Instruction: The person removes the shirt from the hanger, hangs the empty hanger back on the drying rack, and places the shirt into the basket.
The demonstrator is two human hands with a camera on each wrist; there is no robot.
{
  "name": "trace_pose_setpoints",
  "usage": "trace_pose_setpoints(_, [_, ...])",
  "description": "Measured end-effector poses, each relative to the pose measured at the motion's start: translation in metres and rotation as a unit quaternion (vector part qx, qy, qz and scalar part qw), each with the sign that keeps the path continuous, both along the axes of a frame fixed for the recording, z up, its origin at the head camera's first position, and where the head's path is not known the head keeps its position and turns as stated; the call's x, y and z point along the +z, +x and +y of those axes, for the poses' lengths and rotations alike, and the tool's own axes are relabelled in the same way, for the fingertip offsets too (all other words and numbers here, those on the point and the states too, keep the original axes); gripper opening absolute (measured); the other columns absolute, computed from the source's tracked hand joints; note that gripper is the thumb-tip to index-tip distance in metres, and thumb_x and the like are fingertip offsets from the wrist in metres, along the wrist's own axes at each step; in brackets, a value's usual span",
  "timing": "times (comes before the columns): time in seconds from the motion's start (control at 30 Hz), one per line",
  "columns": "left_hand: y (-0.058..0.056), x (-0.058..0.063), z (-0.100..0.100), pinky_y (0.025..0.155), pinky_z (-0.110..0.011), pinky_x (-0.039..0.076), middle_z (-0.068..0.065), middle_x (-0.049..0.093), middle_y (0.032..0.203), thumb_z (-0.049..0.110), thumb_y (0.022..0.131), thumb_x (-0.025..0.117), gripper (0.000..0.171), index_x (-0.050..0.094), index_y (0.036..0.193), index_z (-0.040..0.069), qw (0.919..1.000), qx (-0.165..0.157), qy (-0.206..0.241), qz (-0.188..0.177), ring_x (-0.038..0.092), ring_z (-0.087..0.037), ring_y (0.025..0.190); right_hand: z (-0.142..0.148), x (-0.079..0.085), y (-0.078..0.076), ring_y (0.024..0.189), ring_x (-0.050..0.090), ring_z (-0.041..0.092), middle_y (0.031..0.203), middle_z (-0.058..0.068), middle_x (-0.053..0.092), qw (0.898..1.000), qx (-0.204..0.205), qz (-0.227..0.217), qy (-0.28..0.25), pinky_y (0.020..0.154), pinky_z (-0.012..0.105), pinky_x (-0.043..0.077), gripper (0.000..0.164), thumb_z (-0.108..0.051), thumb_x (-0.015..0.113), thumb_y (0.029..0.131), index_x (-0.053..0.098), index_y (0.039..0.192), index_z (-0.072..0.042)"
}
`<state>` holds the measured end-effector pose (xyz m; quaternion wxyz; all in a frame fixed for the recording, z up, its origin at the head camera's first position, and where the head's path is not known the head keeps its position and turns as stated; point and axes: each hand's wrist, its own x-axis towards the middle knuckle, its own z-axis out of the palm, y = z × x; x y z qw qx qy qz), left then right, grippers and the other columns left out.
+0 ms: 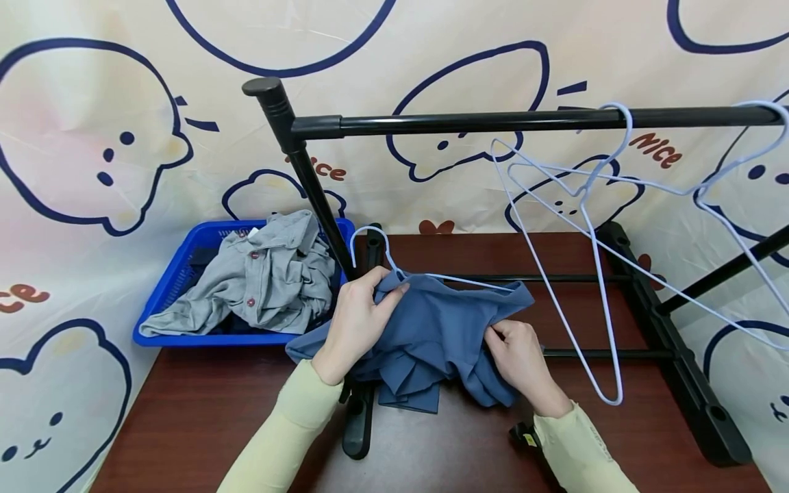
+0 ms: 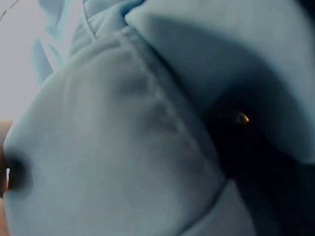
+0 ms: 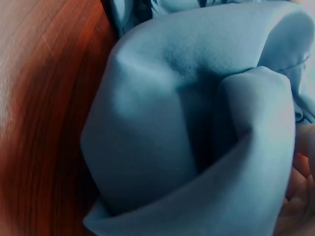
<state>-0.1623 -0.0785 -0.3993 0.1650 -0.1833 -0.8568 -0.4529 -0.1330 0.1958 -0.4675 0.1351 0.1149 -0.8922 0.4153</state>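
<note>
A crumpled blue garment is held up between both hands over the table in the head view. Part of a light-blue hanger lies at its top edge, the hook standing free and the right arm partly under the cloth. My left hand pinches the upper left of the garment beside the hook, thumb on top. On the garment's right edge, my right hand grips the fabric between thumb and fingers. Folds of the blue garment fill the left wrist view. Fingers show at the right wrist view's edge.
A black clothes rack stands over the brown table. Two light-blue hangers hang from its rail at the right. Left of it sits a blue basket holding a grey buttoned shirt. A cartoon-printed cloth covers the wall behind.
</note>
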Motion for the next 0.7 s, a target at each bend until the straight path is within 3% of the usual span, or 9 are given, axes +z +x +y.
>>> trace_pose_setpoints(0.3, [0.0,0.0,0.002,0.046,-0.03,0.033,0.004,0.04,0.06,0.019,0.098,0.071,0.008,0.067,0.095,0.013,1.0,-0.002,-0.005,-0.004,0.042,-0.01,0.047,-0.005,-0.002,-0.001,0.045,0.031,0.008,0.052,-0.013,0.025,1.0,-0.005,-0.01,0.022,0.045,0.027,0.028,0.052,0.002,0.06,0.094,0.036,0.053,-0.018])
trace_pose_setpoints(0.53, [-0.001,-0.001,0.005,0.047,-0.03,0.036,0.004,0.044,0.063,0.02,0.099,0.07,0.008,0.068,0.097,0.012,0.9999,-0.011,-0.007,0.002,0.044,-0.008,0.049,-0.008,-0.007,0.003,0.053,0.036,0.009,0.056,-0.01,0.03,0.998,0.04,0.006,0.057,0.052,0.027,0.034,0.052,0.004,0.059,0.093,0.036,0.053,-0.019])
trace_pose_setpoints(0.7, [0.001,-0.003,0.015,0.05,-0.03,0.038,0.006,0.048,0.066,0.018,0.098,0.072,0.006,0.068,0.096,0.013,0.9997,-0.022,0.014,-0.003,0.047,-0.007,0.052,-0.019,-0.007,0.009,0.049,0.031,0.006,0.054,-0.013,0.025,0.996,0.063,-0.02,0.067,0.05,0.027,0.032,0.051,0.003,0.059,0.093,0.036,0.054,-0.019])
